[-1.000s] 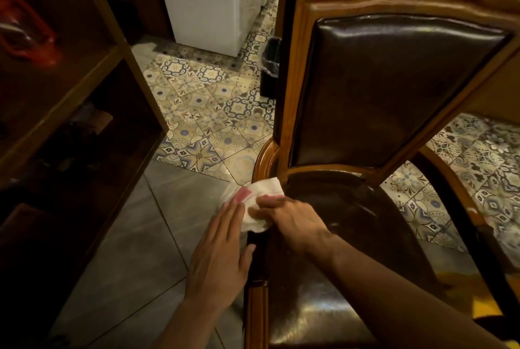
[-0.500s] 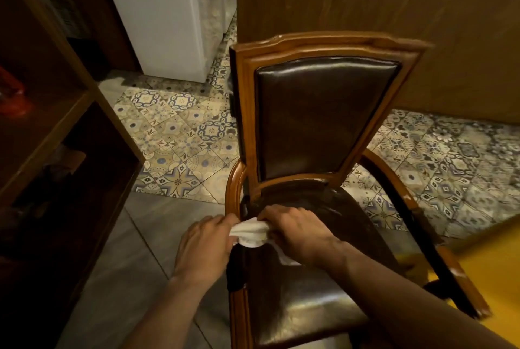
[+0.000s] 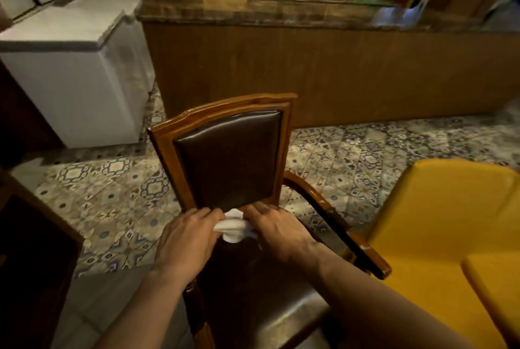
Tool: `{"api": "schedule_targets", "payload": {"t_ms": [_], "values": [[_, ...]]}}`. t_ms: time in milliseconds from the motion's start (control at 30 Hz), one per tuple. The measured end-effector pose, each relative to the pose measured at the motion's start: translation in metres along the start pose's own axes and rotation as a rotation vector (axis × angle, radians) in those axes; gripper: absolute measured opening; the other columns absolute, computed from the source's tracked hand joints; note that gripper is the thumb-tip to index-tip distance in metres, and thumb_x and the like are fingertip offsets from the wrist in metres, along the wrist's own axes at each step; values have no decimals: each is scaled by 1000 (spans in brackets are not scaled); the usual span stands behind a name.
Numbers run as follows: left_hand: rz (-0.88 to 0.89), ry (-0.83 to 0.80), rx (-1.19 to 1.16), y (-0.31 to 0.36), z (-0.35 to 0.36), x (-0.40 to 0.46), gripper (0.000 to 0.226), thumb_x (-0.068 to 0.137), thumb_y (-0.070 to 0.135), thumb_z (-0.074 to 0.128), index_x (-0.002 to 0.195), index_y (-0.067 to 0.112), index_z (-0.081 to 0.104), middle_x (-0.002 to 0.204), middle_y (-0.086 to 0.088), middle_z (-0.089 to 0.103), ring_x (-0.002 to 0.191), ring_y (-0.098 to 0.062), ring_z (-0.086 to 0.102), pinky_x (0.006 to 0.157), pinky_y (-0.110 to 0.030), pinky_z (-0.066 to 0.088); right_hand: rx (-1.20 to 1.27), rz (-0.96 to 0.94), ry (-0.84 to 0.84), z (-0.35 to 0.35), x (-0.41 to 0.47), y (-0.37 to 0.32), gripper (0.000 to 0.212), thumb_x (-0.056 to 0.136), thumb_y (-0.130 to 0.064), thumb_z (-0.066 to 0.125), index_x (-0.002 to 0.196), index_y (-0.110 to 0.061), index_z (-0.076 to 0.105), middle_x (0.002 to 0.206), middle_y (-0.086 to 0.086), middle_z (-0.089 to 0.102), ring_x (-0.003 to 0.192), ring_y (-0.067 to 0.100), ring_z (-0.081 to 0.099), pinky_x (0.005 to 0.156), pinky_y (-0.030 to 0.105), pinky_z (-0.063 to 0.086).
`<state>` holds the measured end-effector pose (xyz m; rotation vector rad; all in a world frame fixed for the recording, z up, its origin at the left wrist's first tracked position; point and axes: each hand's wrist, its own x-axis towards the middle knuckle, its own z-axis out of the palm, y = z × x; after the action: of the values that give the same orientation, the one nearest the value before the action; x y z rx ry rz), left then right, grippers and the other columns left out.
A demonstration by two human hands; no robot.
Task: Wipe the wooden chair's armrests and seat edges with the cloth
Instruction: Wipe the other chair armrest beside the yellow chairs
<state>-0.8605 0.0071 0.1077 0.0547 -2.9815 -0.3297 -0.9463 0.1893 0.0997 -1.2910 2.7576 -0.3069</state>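
The wooden chair with a dark leather back and seat stands in front of me, its back facing away. A bunched white cloth sits above the rear of the seat, just below the backrest. My left hand grips its left end and my right hand grips its right end. The chair's right armrest curves down toward me, apart from both hands. My left forearm hides most of the left armrest.
A yellow seat stands close on the right, next to the armrest. A wood-panelled counter runs across behind the chair. White appliances stand at the back left. A dark shelf unit is at the left. The floor is patterned tile.
My view has risen and pulled back from the chair. Both hands moved from the left rear corner of the seat toward its middle, bunching the cloth between them.
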Motion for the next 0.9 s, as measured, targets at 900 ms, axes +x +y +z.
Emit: {"api": "schedule_targets", "payload": {"t_ms": [900], "values": [[390,6,-16,260,29,86,32,85,26,73,113,30,59,100,6,66,95,-22,63,68,-34,42,-109,373,206,-79,-191,168,38,93,-33,59,129,-37,48,101,-3,63,87,27,62,56,37,45]]}}
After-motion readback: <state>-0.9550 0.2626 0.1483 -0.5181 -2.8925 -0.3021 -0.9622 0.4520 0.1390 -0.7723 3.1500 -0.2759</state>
